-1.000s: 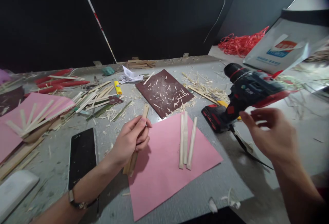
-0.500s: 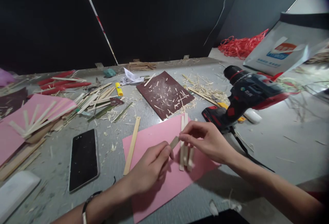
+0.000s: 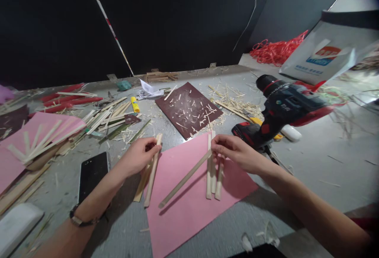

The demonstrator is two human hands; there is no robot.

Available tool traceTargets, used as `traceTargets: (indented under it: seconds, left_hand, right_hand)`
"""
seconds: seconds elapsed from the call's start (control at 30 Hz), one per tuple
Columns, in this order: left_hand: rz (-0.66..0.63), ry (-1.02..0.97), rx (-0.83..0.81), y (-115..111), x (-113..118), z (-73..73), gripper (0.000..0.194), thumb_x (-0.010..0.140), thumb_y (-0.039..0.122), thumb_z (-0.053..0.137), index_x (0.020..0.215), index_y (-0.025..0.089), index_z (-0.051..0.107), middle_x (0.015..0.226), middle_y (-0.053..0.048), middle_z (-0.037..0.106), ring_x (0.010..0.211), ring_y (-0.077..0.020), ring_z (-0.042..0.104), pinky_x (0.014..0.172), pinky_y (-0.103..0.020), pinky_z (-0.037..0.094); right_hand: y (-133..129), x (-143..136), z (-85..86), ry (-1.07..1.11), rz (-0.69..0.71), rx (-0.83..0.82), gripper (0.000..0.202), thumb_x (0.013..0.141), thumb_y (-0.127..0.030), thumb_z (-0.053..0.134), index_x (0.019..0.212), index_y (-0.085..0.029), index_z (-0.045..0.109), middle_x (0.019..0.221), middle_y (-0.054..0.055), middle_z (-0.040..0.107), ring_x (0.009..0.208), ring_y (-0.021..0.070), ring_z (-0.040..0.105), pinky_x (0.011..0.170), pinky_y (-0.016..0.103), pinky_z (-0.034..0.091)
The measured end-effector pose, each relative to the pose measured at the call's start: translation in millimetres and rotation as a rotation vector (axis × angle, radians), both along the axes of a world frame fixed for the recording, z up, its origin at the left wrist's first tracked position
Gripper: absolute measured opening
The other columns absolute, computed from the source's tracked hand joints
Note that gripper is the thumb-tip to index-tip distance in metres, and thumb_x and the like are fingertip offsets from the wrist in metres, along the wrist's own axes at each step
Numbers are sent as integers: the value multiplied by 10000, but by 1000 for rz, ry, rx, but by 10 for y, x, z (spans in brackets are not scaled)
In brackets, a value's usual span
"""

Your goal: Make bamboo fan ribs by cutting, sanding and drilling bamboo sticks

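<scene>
My left hand [image 3: 141, 156] has its thumb and fingertips closed on the top of a pale bamboo strip [image 3: 151, 185] at the left edge of the pink sheet [image 3: 183, 226]. A flatter, yellower strip [image 3: 141, 186] lies just left of it, partly under my hand. My right hand [image 3: 235, 151] pinches the upper end of another bamboo strip [image 3: 185, 179], which slants down to the left above the sheet and casts a shadow on it. Several bamboo strips [image 3: 209, 183] lie side by side beneath my right fingers, their middles partly hidden.
Behind the sheet lies a dark red board [image 3: 185, 110] strewn with shavings. A cordless drill [image 3: 284, 108] stands on the right. Phone [image 3: 94, 171], glue stick [image 3: 135, 104], and a second pink sheet [image 3: 72, 121] with fanned strips are on the left. A white bag [image 3: 316, 60] stands far right.
My left hand has moved left and up from the middle of the sheet to its left edge, onto a pale strip. The strip in my right hand now shows at full length, slanting down-left.
</scene>
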State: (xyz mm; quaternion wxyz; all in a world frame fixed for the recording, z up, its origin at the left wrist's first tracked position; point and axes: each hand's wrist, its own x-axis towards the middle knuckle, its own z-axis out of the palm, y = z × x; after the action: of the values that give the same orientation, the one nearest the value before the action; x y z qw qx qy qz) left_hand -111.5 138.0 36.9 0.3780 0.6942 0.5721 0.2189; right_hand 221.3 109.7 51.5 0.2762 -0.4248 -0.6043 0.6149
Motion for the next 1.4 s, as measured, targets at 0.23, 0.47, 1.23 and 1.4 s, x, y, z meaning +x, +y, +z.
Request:
traceTargets:
  seconds: [0.23,0.47,1.23,1.4]
  left_hand:
    - [39,-59,95,-216,179,195,208,906,399,650,973,202,653,1003,-94,640,962,-278,564,840,-374,425]
    - [-292,-414,-370,-866,787,236,374,1037,511,479,865,200,594,674,-6,616,561,-154,597,537,-259,454]
    - [70,-858,-367,-734,774,-48,283,1049,459,503,967,195,565,624,70,472,415,-50,402,410,-168,314]
    - [79,-881,-326,-719,781,-88,271,1045,454,514,980,199,577,688,42,521,511,-104,541,455,-211,453]
  right_hand:
    - [-76,-81,51,-63,65,89,290,1009,-453,596,915,-179,578,786,8,641,659,124,599,626,273,500]
    - [-79,-227,169,-233,66,344,254,1056,-397,512,945,-187,601,847,22,658,724,135,616,666,273,515]
    - [498,-28,-72,-789,41,583,478,650,-338,922,998,-180,636,1195,121,541,1168,340,514,982,461,477]
    - [480,-30,125,-648,53,533,457,694,-339,889,989,-201,569,1077,76,612,1050,279,599,893,423,516]
